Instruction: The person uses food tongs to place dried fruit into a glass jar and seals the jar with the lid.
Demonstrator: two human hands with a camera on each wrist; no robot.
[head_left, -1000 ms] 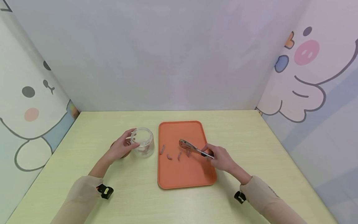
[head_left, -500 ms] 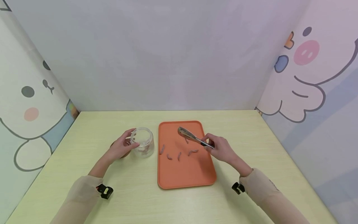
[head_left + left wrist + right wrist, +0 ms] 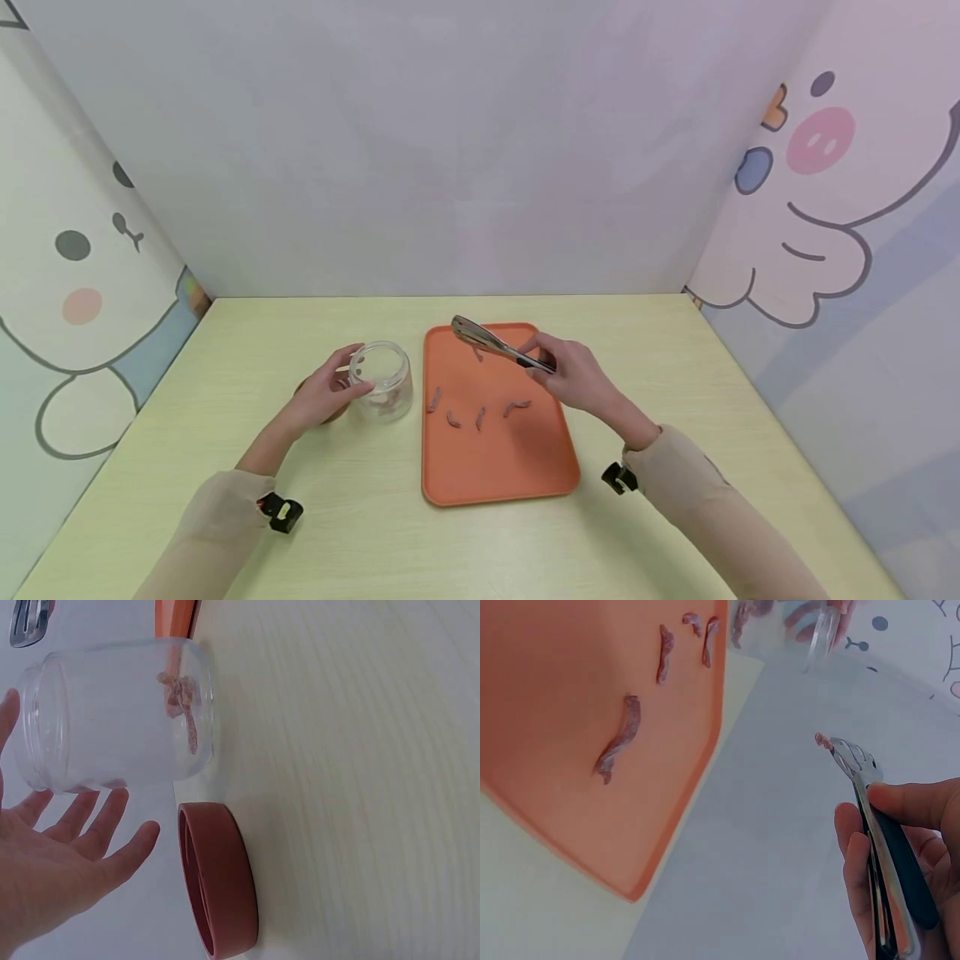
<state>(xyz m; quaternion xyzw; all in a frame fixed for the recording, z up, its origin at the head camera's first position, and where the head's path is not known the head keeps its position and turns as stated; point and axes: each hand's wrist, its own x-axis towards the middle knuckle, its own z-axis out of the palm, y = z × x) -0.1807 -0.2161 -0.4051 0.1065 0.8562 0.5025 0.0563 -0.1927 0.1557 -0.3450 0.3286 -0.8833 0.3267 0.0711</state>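
Observation:
My left hand point(image 3: 327, 393) holds a clear glass jar point(image 3: 384, 396) near its mouth, thumb on the near side. The jar stands upright and uncovered, with a few brown meat strips point(image 3: 180, 694) at its bottom. My right hand point(image 3: 577, 371) grips metal tongs point(image 3: 491, 342) with dark handle grips, raised above the far part of the orange tray point(image 3: 495, 471). Between the tong tips is a small twisted strip point(image 3: 823, 740) that looks like dried meat. Several similar strips point(image 3: 481, 418) lie across the tray's middle, right of the jar.
A reddish-brown round lid point(image 3: 225, 877) rests on the pale wooden table point(image 3: 360, 533) beside the jar, mostly hidden behind my left hand in the head view. A plain wall point(image 3: 450, 167) stands behind the table, with cartoon-printed walls at both sides.
My right hand has lifted the tongs off the tray with a strip in them, moving away from me and then to the left. My left hand and the jar have stayed put.

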